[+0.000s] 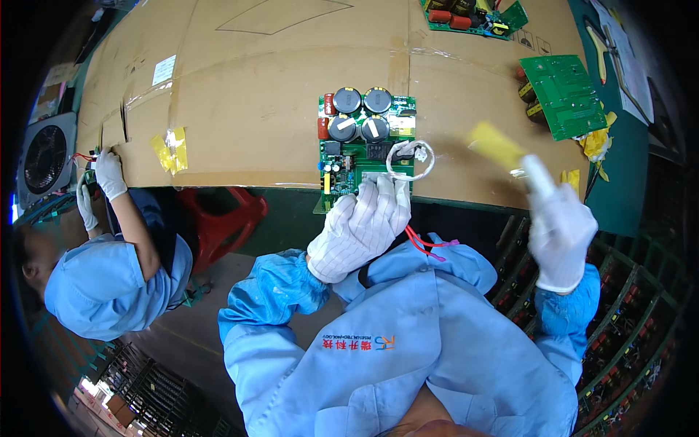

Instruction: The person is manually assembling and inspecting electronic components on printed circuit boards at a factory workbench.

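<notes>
A green circuit board (402,131) stands at the table's near edge, with round black capacitors (347,100) and red parts at its far end. My left hand (360,229), in a white striped glove, closes over the board's near end, fingertips on its parts. A white cable loop (431,162) lies by those fingers, and red wires (422,244) hang beneath the hand. My right hand (562,233), also gloved and blurred by motion, is raised right of the board. It holds a yellow strip (495,142) that looks like tape; its exact grip is smeared.
Cardboard (255,95) covers the table. Another green board (564,95) lies at right, and one more (473,18) at the far edge. Yellow tape (171,151) sticks at left. A co-worker (120,269) works near a fan (45,156). Racks of boards (630,328) stand lower right.
</notes>
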The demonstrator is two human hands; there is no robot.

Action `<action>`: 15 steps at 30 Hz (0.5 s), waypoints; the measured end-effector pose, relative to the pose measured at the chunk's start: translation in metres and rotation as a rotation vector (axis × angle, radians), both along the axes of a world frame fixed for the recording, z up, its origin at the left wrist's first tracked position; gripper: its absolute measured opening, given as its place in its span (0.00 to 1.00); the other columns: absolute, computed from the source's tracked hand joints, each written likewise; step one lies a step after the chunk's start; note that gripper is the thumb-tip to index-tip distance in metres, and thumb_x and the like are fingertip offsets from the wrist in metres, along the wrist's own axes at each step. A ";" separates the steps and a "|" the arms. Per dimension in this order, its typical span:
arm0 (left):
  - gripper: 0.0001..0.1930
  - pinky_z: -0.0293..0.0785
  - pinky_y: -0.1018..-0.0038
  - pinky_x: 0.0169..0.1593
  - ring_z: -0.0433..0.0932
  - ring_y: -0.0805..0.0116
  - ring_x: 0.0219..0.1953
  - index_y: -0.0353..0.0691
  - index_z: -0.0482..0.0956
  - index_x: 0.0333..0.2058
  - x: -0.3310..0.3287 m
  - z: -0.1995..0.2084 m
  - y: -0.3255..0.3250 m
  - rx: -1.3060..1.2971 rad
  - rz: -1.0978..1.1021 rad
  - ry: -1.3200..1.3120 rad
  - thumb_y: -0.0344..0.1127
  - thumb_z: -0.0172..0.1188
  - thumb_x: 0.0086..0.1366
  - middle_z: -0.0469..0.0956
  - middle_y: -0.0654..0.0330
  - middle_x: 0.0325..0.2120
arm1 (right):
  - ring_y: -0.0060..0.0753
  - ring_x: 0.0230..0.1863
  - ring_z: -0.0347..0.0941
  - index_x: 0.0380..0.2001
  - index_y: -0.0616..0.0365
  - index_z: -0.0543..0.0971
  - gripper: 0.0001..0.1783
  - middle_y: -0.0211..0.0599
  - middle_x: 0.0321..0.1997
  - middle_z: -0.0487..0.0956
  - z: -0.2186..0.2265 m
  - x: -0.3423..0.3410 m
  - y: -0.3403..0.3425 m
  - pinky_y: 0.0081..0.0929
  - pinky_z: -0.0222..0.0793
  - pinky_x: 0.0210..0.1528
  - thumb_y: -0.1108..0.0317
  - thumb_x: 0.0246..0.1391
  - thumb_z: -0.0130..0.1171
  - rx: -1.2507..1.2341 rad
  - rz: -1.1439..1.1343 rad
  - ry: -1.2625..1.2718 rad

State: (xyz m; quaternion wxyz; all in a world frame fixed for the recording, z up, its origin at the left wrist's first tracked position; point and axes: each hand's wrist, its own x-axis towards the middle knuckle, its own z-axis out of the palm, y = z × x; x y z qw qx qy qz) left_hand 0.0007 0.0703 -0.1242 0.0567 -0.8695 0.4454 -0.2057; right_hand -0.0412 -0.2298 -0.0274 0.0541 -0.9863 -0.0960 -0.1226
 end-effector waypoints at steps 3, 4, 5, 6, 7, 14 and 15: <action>0.25 0.70 0.65 0.44 0.79 0.64 0.46 0.45 0.77 0.53 0.001 0.011 -0.005 -0.205 0.036 0.245 0.49 0.69 0.61 0.79 0.62 0.44 | 0.45 0.26 0.78 0.59 0.49 0.82 0.19 0.41 0.32 0.83 -0.018 -0.027 -0.041 0.38 0.76 0.29 0.72 0.67 0.58 0.031 -0.363 -0.222; 0.30 0.72 0.61 0.44 0.80 0.59 0.47 0.43 0.78 0.52 0.003 0.018 -0.007 -0.329 0.030 0.324 0.50 0.74 0.54 0.79 0.60 0.45 | 0.49 0.27 0.80 0.65 0.42 0.77 0.21 0.45 0.34 0.84 -0.026 -0.043 -0.061 0.39 0.77 0.29 0.65 0.71 0.54 -0.109 -0.447 -0.215; 0.36 0.73 0.60 0.45 0.79 0.57 0.48 0.42 0.78 0.54 0.003 0.026 -0.007 -0.398 0.057 0.324 0.53 0.77 0.49 0.78 0.58 0.44 | 0.51 0.28 0.80 0.67 0.39 0.74 0.22 0.47 0.34 0.84 -0.042 -0.061 -0.077 0.40 0.77 0.31 0.62 0.72 0.52 -0.197 -0.555 0.028; 0.39 0.73 0.59 0.47 0.79 0.55 0.49 0.41 0.77 0.56 0.008 0.033 -0.008 -0.456 0.068 0.372 0.54 0.77 0.48 0.78 0.57 0.46 | 0.53 0.30 0.81 0.69 0.36 0.71 0.23 0.49 0.35 0.84 -0.057 -0.081 -0.089 0.42 0.77 0.32 0.60 0.73 0.50 -0.287 -0.665 0.277; 0.42 0.72 0.58 0.49 0.78 0.52 0.50 0.40 0.76 0.57 0.014 0.040 -0.007 -0.511 0.089 0.418 0.55 0.78 0.46 0.78 0.55 0.47 | 0.54 0.31 0.82 0.71 0.34 0.68 0.25 0.51 0.36 0.85 -0.059 -0.084 -0.088 0.43 0.78 0.33 0.57 0.74 0.48 -0.370 -0.759 0.528; 0.58 0.72 0.54 0.57 0.74 0.46 0.59 0.35 0.59 0.70 0.032 0.045 -0.015 -0.487 0.139 0.484 0.58 0.78 0.46 0.72 0.47 0.61 | 0.46 0.42 0.86 0.64 0.51 0.74 0.23 0.49 0.44 0.84 -0.018 -0.029 -0.003 0.36 0.80 0.44 0.67 0.66 0.59 0.526 -0.406 0.203; 0.57 0.73 0.55 0.56 0.74 0.47 0.58 0.35 0.61 0.69 0.032 0.041 -0.014 -0.517 0.137 0.482 0.58 0.78 0.46 0.72 0.47 0.60 | 0.46 0.41 0.85 0.57 0.53 0.77 0.20 0.48 0.43 0.85 -0.023 -0.014 0.016 0.37 0.80 0.43 0.70 0.63 0.62 0.637 -0.267 0.219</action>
